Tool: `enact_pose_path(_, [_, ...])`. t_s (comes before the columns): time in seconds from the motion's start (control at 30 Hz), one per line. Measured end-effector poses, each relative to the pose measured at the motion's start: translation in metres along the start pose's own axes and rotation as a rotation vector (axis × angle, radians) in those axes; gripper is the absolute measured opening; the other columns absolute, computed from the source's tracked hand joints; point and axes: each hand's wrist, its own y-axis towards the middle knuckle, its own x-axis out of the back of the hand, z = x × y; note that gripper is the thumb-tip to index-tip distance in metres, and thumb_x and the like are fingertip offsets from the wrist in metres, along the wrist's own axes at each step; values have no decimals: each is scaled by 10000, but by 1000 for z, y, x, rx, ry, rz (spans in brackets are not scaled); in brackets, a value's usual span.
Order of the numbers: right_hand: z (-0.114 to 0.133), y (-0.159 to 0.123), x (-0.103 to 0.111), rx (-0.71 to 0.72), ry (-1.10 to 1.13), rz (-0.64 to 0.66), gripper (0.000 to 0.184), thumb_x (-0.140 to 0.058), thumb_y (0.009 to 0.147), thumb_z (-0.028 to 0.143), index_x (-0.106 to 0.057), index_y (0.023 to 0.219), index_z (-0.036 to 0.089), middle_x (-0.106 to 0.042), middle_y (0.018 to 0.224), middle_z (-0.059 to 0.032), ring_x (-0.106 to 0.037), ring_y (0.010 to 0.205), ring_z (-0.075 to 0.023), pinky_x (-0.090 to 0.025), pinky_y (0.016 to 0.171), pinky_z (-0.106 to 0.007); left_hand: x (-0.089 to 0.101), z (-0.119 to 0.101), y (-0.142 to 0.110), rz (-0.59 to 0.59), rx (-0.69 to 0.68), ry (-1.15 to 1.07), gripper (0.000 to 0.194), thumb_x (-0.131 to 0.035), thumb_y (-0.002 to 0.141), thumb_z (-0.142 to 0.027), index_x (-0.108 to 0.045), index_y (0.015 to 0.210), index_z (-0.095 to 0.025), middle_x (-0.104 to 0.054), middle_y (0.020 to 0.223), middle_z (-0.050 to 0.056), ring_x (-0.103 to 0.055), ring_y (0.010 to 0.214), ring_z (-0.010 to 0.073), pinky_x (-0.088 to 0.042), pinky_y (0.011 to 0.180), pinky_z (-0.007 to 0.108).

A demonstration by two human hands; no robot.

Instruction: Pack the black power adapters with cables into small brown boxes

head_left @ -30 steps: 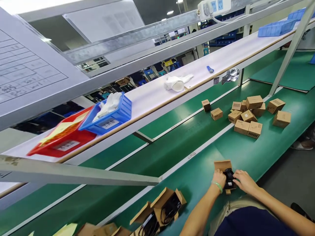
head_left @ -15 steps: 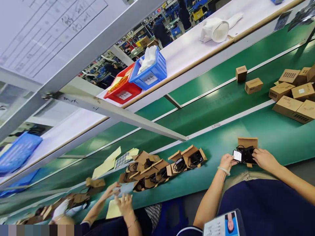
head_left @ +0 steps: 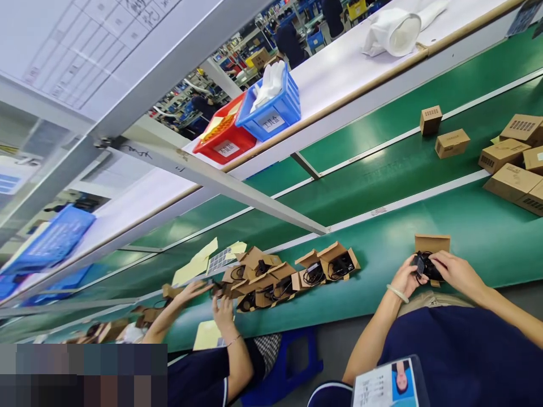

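My left hand [head_left: 404, 279], with a pale bangle at the wrist, is closed around a small black block that looks like a power adapter [head_left: 419, 263]. An open cardboard box [head_left: 432, 243] stands on the green bench in front of me, its lid flap raised. Black cable [head_left: 435, 273] lies coiled inside it. At the box's right side, my right hand [head_left: 456, 271] pinches the cable between bent fingers; the exact grip is partly hidden.
Open boxes [head_left: 314, 273] with black cabled items stand to the left, beside a co-worker's hands [head_left: 223, 310]. Closed cartons [head_left: 509, 183] are stacked at right. Blue bin [head_left: 271, 116] and red bin [head_left: 224, 148] sit on the shelf behind a slanting metal bar [head_left: 237, 198].
My left hand has turned the adapter, so its white label no longer shows. My right hand has moved in toward it. The co-worker's hands have shifted toward the open boxes. The view has tilted slightly.
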Motion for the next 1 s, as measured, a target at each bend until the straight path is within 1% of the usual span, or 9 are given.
enact_pose_path(0.07, [4, 1, -1, 58, 112, -33, 328, -332, 944, 321, -624, 1043, 211, -636, 1042, -56, -616, 902, -185, -487, 786, -304, -3, -2, -2, 47, 10, -82, 528, -613, 670, -330, -479, 1157, -174, -590, 883, 67, -576, 602, 150, -418, 584, 273])
enact_pose_path(0.13, [7, 2, -4, 77, 153, -55, 333, -341, 933, 317, -648, 1017, 219, -638, 1043, -55, -617, 907, -189, -496, 794, -308, -5, -3, -4, 62, 27, -147, 459, -576, 704, -384, -512, 1096, -154, -581, 891, 76, -549, 590, 142, -394, 570, 267])
enact_pose_path(0.3, [12, 6, -15, 60, 181, -98, 349, -348, 920, 320, -661, 1042, 225, -632, 1070, -61, -621, 907, -194, -512, 799, -314, -12, -3, -7, 42, 105, -172, 371, -552, 725, -413, -529, 983, -148, -543, 776, 52, -499, 585, 151, -336, 571, 270])
enact_pose_path(0.47, [11, 9, -18, 62, 180, -88, 355, -343, 921, 318, -664, 1042, 225, -636, 1054, -57, -623, 896, -186, -515, 778, -301, -16, -4, -8, 29, 126, -158, 368, -555, 721, -433, -524, 950, -146, -518, 731, 47, -459, 578, 145, -285, 579, 265])
enact_pose_path(0.63, [7, 10, -21, 38, 176, -91, 352, -347, 924, 322, -663, 1043, 224, -639, 1046, -41, -632, 881, -179, -516, 778, -299, -16, -6, -7, 47, 125, -189, 349, -552, 725, -416, -516, 955, -157, -509, 709, 32, -446, 565, 136, -256, 565, 252])
enact_pose_path(0.83, [3, 10, -28, 41, 186, -88, 342, -349, 926, 313, -659, 1029, 211, -635, 1058, -51, -629, 899, -181, -518, 759, -292, -17, -2, -7, 70, 97, -190, 396, -598, 702, -426, -501, 996, -179, -537, 784, 31, -459, 546, 119, -249, 535, 236])
enact_pose_path(1.0, [4, 4, -33, 77, 197, -119, 324, -355, 925, 305, -663, 982, 223, -637, 1069, -49, -629, 912, -184, -522, 759, -294, -21, -2, -9, 36, 45, -169, 388, -623, 699, -429, -505, 973, -180, -533, 768, 22, -451, 526, 102, -262, 517, 226])
